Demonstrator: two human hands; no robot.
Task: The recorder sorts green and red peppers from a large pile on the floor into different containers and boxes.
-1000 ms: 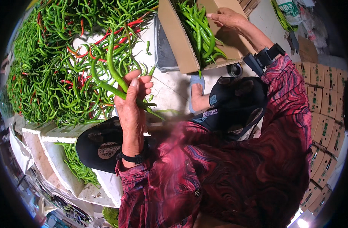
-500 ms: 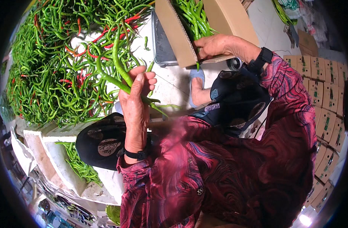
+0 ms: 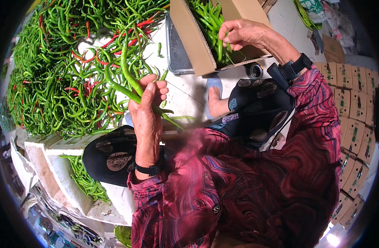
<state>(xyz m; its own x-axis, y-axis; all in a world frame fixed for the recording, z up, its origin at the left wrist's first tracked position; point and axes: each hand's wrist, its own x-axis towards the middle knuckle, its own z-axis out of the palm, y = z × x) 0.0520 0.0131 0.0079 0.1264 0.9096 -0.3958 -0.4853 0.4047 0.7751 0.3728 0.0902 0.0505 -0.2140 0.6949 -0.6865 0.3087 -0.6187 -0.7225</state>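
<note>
My left hand [image 3: 148, 101] is closed around several long green chili peppers [image 3: 125, 68], with tips poking out above and stems below the fist. At the open cardboard box [image 3: 193, 39], my right hand [image 3: 249, 35] is bent over the near right part, thumb and fingers pinched on a green chili pepper [image 3: 228, 44]. More green peppers [image 3: 208, 20] lie lengthwise inside the box. The box rests on a dark flat tray with a metal rim [image 3: 177, 45].
A large heap of green and some red chili peppers [image 3: 53, 74] spreads at the left. White foam boxes [image 3: 65, 165] stand at the lower left, one holding green peppers [image 3: 88, 182]. A round metal can [image 3: 254, 70] is by my knee. Cartons [image 3: 357, 105] are stacked at the right.
My right hand has risen from the box's near edge and moved up and slightly right, over the peppers inside. My left hand has stayed almost still with its peppers.
</note>
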